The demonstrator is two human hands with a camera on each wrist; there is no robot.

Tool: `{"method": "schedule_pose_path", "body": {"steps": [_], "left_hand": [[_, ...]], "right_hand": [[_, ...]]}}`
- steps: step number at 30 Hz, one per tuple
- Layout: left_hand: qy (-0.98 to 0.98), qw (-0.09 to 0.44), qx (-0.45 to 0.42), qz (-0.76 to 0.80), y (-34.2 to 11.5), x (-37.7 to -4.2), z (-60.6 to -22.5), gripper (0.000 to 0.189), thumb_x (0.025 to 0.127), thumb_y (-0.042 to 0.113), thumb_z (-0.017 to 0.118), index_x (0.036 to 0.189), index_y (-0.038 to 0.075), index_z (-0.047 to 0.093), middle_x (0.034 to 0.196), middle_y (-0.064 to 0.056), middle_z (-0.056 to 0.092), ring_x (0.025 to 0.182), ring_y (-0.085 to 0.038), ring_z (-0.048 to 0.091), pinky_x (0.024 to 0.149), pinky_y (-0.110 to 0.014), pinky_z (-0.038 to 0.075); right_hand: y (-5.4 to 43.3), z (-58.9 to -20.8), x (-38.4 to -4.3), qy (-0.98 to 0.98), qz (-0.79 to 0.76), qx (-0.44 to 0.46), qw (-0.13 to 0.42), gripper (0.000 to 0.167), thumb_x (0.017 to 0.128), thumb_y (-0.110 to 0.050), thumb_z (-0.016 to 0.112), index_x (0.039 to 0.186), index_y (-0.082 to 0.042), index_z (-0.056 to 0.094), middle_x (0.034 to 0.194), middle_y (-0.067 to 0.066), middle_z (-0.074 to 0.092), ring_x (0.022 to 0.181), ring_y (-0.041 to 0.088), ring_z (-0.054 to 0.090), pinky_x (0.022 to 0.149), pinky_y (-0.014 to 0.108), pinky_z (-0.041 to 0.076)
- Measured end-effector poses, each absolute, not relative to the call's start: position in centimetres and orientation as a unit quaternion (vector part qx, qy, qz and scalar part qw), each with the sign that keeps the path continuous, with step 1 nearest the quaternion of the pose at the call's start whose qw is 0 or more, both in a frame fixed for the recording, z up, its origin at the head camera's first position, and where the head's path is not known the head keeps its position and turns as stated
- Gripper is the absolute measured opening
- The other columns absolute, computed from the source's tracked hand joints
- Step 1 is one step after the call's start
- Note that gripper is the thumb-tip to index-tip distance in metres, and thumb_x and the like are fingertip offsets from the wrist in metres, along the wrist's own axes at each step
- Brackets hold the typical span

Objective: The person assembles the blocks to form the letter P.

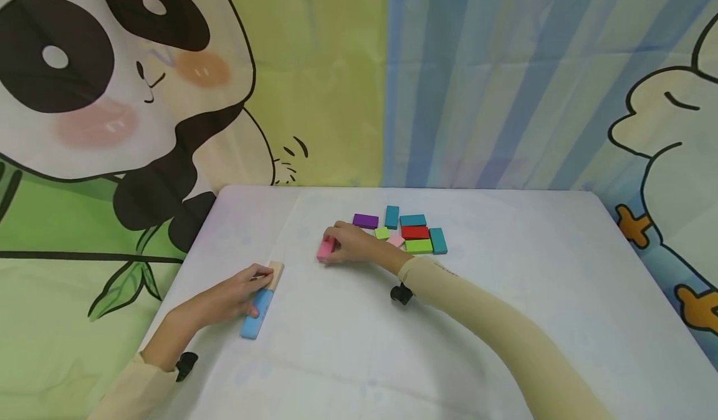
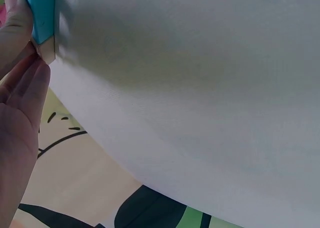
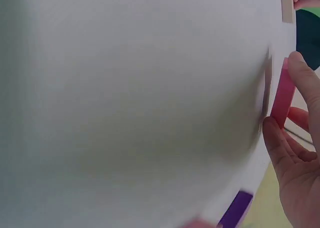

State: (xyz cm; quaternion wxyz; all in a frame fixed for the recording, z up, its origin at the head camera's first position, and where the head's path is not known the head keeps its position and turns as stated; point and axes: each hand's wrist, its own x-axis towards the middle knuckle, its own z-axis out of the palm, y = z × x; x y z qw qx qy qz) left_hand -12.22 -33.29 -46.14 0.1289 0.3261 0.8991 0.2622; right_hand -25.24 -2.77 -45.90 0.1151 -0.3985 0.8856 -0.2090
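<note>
My right hand (image 1: 352, 243) pinches a pink block (image 1: 326, 248) between thumb and fingers. In the right wrist view this pink block (image 3: 283, 94) hangs just above the table, its shadow beside it. To the left, a light blue block (image 1: 257, 314) and a plain wood-coloured block (image 1: 275, 275) lie end to end in a slanting row. My left hand (image 1: 230, 295) holds this row, thumb by the blue block and fingers at the wood-coloured one. The left wrist view shows the blue block (image 2: 42, 13) with the fingertips close to the wooden end (image 2: 47, 50).
Right of my right hand lies a loose group of blocks: purple (image 1: 366, 221), several teal (image 1: 392, 217), red (image 1: 414, 232), green (image 1: 418, 246) and pale pink (image 1: 396, 240). The white table (image 1: 533, 295) meets a printed cloth backdrop (image 1: 477, 83) at its back edge.
</note>
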Motion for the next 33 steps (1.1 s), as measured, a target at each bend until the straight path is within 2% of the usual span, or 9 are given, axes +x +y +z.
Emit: {"method": "schedule_pose_path", "body": {"steps": [3,4,8,13,21,33], "left_hand": [[0.91,0.032,0.386,0.148,-33.3,-12.1,-46.3,0.072,0.078,0.023,0.078,0.135,-0.01,0.05,0.134,-0.016,0.048,0.12,-0.027,0.054,0.092,-0.029,0.052],[0.909,0.022,0.394,0.135,-33.2,-12.1,-46.3,0.072,0.078,0.026,0.078,0.134,-0.01,0.05,0.134,-0.016,0.049,0.119,-0.027,0.054,0.091,-0.032,0.052],[0.911,0.039,0.393,0.118,-33.1,-12.2,-45.7,0.074,0.079,0.028,0.077,0.136,-0.009,0.049,0.135,-0.015,0.048,0.12,-0.028,0.055,0.092,-0.037,0.053],[0.923,0.064,0.364,0.105,-32.8,-12.9,-44.5,0.075,0.079,0.024,0.078,0.139,-0.008,0.046,0.137,-0.015,0.046,0.121,-0.027,0.055,0.095,-0.041,0.052],[0.923,0.08,0.364,0.092,-32.4,-13.2,-44.2,0.075,0.079,0.025,0.078,0.139,-0.007,0.046,0.136,-0.015,0.045,0.12,-0.026,0.055,0.096,-0.04,0.052],[0.925,0.092,0.353,0.109,-32.5,-12.4,-45.0,0.073,0.079,0.025,0.077,0.138,-0.007,0.048,0.136,-0.014,0.045,0.12,-0.025,0.055,0.095,-0.04,0.052]], "right_hand": [[-4.5,-46.0,-24.5,0.882,-0.233,-0.396,0.106,0.048,0.085,-0.039,0.074,0.12,-0.009,0.062,0.106,0.006,0.059,0.089,0.013,0.052,0.074,0.019,0.044],[-5.1,-46.1,-24.3,0.88,-0.242,-0.395,0.109,0.048,0.085,-0.039,0.074,0.12,-0.009,0.061,0.106,0.007,0.059,0.089,0.013,0.052,0.073,0.019,0.044],[-7.3,-45.9,-23.9,0.876,-0.255,-0.392,0.115,0.048,0.085,-0.04,0.073,0.12,-0.011,0.059,0.107,0.004,0.058,0.088,0.01,0.052,0.072,0.016,0.044],[-9.5,-45.1,-24.9,0.88,-0.256,-0.385,0.111,0.047,0.087,-0.039,0.072,0.121,-0.01,0.058,0.107,0.003,0.058,0.09,0.011,0.052,0.075,0.017,0.046],[-11.3,-45.4,-25.4,0.878,-0.233,-0.401,0.116,0.048,0.087,-0.044,0.07,0.118,-0.009,0.059,0.101,0.002,0.058,0.087,0.01,0.052,0.071,0.016,0.044],[-12.2,-46.6,-24.7,0.884,-0.207,-0.405,0.111,0.047,0.087,-0.045,0.069,0.119,-0.012,0.059,0.104,0.001,0.057,0.087,0.008,0.051,0.07,0.014,0.041]]}}
